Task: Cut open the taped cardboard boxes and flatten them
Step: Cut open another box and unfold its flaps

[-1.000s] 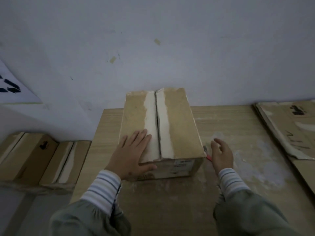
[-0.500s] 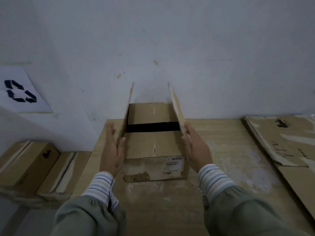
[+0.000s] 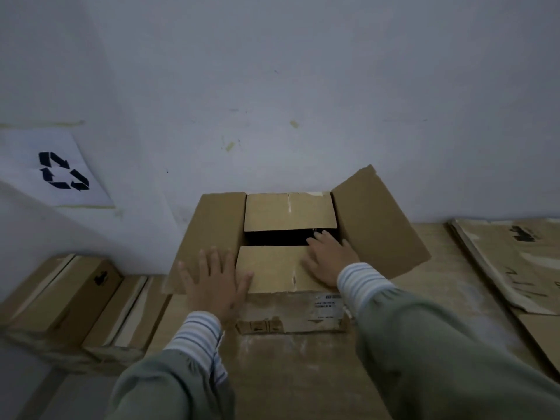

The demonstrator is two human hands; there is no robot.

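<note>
The brown rectangular cardboard box [image 3: 289, 310] sits on the light wooden table [image 3: 303, 374] against the wall, its 2 long flaps folded outward, its 2 short flaps nearly flat. The left hand [image 3: 216, 283] presses the left flap, fingers spread. The right hand [image 3: 328, 257] rests on the near flap, fingertips at the dark gap.

The cardboard box [image 3: 291, 268] stands on the desk [image 3: 303, 374] against the wall [image 3: 303, 86], so there is no way behind it. Its left flap [image 3: 209, 234] and right flap [image 3: 378, 225] spread outward and block both sides. A dark gap between the inner flaps gives entry from above. Flattened cardboard [image 3: 509, 262] covers the desk's right part; bare desk lies before the box.
</note>
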